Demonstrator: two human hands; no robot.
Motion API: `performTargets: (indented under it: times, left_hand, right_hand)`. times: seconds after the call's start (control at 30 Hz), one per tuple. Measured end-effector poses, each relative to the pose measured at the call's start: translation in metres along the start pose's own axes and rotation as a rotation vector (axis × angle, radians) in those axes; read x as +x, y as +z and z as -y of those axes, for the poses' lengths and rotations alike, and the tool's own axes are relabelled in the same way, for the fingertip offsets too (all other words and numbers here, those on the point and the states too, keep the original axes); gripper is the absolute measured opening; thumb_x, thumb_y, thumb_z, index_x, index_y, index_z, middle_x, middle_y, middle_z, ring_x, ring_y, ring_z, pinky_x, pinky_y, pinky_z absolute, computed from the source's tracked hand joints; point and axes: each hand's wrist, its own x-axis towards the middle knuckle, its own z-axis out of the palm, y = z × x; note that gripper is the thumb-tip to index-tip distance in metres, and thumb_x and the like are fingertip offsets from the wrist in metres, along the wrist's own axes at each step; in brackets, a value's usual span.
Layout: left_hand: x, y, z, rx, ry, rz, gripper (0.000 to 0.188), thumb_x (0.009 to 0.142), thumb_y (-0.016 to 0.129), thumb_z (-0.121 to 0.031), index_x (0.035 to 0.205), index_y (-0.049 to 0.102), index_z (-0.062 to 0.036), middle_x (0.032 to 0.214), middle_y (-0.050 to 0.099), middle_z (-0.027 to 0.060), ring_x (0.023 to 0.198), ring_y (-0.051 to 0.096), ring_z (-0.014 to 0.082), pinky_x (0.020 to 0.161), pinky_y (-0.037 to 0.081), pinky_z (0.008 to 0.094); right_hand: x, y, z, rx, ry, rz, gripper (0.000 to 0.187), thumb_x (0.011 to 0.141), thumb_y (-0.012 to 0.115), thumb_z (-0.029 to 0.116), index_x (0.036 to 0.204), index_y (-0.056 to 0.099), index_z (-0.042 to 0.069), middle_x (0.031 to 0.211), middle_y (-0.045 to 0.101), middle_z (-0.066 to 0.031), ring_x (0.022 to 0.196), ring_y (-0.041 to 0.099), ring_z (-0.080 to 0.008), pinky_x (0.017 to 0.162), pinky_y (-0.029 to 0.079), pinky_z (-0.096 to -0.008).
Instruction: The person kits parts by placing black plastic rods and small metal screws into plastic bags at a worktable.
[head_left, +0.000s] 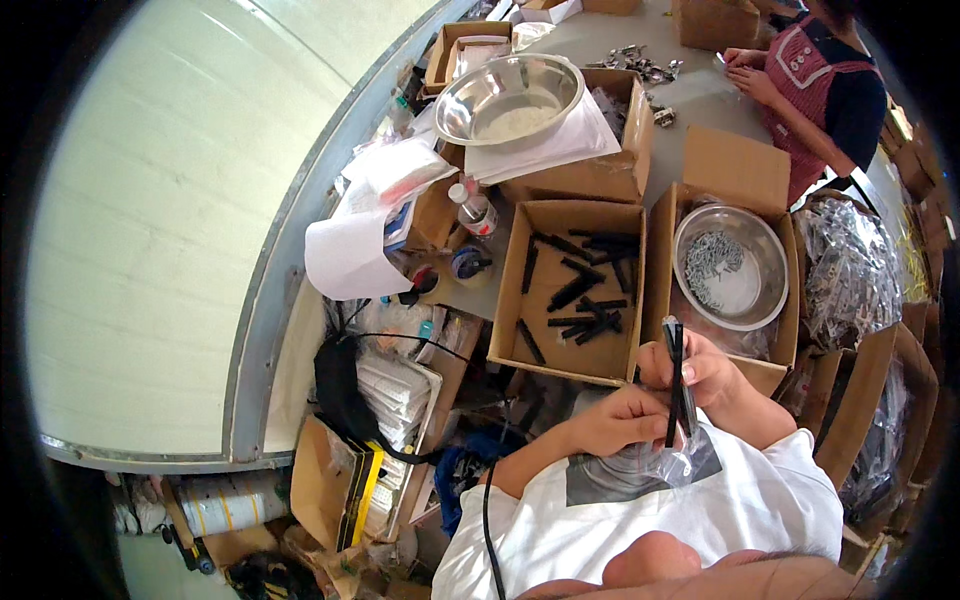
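Strip, black, near the cardboard box of black pieces: probably light, stiff, smooth; best held mid-length. Left hand and right hand both pinch it.

Head view: left unit of a side-by-side fisheye pair, worn on the person's head.
Facing: down over the work area; upright, unmirrored.
Near field: white shirt, left hand and right hand, close to the lens, right of and below centre.
Middle field: open carton, seen from above into its interior.
Far field: grey tabletop along the top; co-worker at upper right.
Left field: pale panel, its grey frame bowed by the lens.
Rim: dark corners around a rounded field.
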Motion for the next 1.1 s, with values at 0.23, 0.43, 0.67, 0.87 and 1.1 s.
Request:
performTargets:
  times: [0.23, 0.43, 0.67, 0.87, 1.1]
  left_hand:
    - [-0.013, 0.006, -0.027, -0.002, -0.185, -0.125, 0.026, 0.091, 0.058, -0.024, 0.086, 0.067, 0.0004, 0.084, 0.063, 0.004, 0.077, 0.056, 0.0102, 0.07, 0.043, 0.0223]
    - [-0.008, 0.014, -0.046, -0.324, -0.254, -0.271, 0.026, 0.086, 0.059, -0.021, 0.075, 0.063, 0.0027, 0.072, 0.06, 0.0058, 0.065, 0.053, 0.0096, 0.058, 0.039, 0.0213]
    - [0.061, 0.014, -0.051, -0.309, -0.514, -0.059, 0.038, 0.083, 0.061, -0.032, 0.071, 0.06, 0.004, 0.075, 0.059, 0.0118, 0.066, 0.052, 0.0141, 0.058, 0.037, 0.0219]
    - [0.136, 0.021, -0.034, -0.351, -0.783, 0.08, 0.043, 0.079, 0.062, -0.034, 0.059, 0.059, 0.0035, 0.071, 0.061, 0.0183, 0.06, 0.052, 0.0183, 0.056, 0.037, 0.0244]
    - [0.193, 0.017, -0.012, -0.333, -1.035, 0.243, 0.039, 0.079, 0.063, -0.03, 0.064, 0.061, 0.0055, 0.071, 0.059, 0.0148, 0.065, 0.053, 0.0191, 0.06, 0.038, 0.028]
  right_hand:
    - [0.006, -0.007, -0.013, 0.115, -0.055, 0.049, 0.026, 0.069, 0.075, 0.025, 0.072, 0.062, 0.004, 0.072, 0.045, -0.005, 0.065, 0.041, -0.0161, 0.057, 0.032, -0.0293]
    - [0.003, -0.005, -0.026, 0.358, -0.248, 0.164, 0.018, 0.066, 0.079, 0.011, 0.079, 0.067, 0.007, 0.077, 0.048, -0.0047, 0.068, 0.042, -0.017, 0.061, 0.034, -0.031]
    - [-0.059, -0.021, -0.021, 0.233, -0.549, -0.02, 0.019, 0.066, 0.081, 0.011, 0.08, 0.069, 0.005, 0.08, 0.055, -0.006, 0.078, 0.05, -0.0179, 0.07, 0.039, -0.0302]
    - [-0.113, -0.044, -0.026, 0.109, -0.795, -0.164, 0.016, 0.07, 0.078, 0.006, 0.082, 0.068, 0.006, 0.08, 0.055, -0.0054, 0.078, 0.052, -0.018, 0.071, 0.041, -0.0311]
    - [-0.15, -0.063, -0.039, 0.146, -0.898, -0.259, 0.021, 0.072, 0.076, 0.003, 0.089, 0.067, 0.011, 0.083, 0.054, -0.0046, 0.082, 0.054, -0.0191, 0.073, 0.042, -0.0319]
